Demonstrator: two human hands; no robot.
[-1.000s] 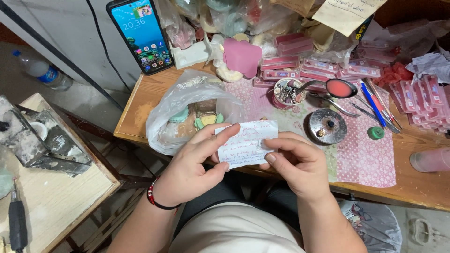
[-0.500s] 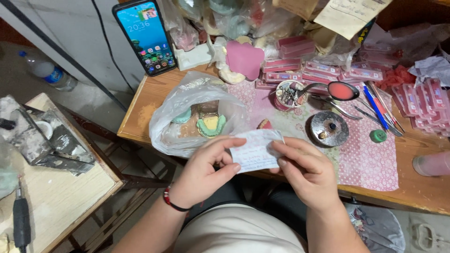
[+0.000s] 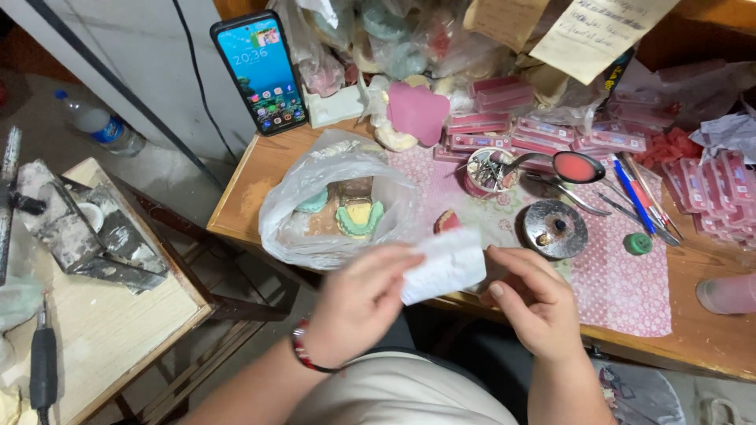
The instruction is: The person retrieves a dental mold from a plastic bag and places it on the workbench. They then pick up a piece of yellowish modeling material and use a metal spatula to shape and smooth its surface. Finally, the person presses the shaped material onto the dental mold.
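From the head view I look down at two hands held close over the front edge of the wooden surface (image 3: pixel 260 185). The left hand (image 3: pixel 358 307) and the right hand (image 3: pixel 535 303) both pinch a small white slip of paper (image 3: pixel 442 266). It sits between them, tilted, with the left fingers on its lower left side and the right fingertips at its right edge. The paper looks blurry, so I cannot tell what is on it. A red bead band (image 3: pixel 303 354) goes around the left wrist.

Just above the left hand lies a clear plastic bag (image 3: pixel 315 205) with green and tan tooth moulds (image 3: pixel 358 216) inside. Just above the paper I see a small red thing (image 3: pixel 447 221), partly hidden. Above the right hand sits a round grey metal dish (image 3: pixel 555 229), and near it a small green cap (image 3: pixel 637 243). These rest on a pink dotted cloth (image 3: pixel 622 287). Farther up from the right hand are a little cup full of metal tools (image 3: pixel 487 171), a spoon-like tool with pink wax (image 3: pixel 576 167), a blue pen (image 3: pixel 630 195) and many flat pink packs (image 3: pixel 543 130).

Far up from the left hand a phone (image 3: pixel 261 71) stands lit. Well to the left of the left hand is a pale side table (image 3: pixel 118 330) with a grey messy tool (image 3: pixel 79 228) on it. A plastic bottle (image 3: pixel 98 124) lies on the floor beyond.
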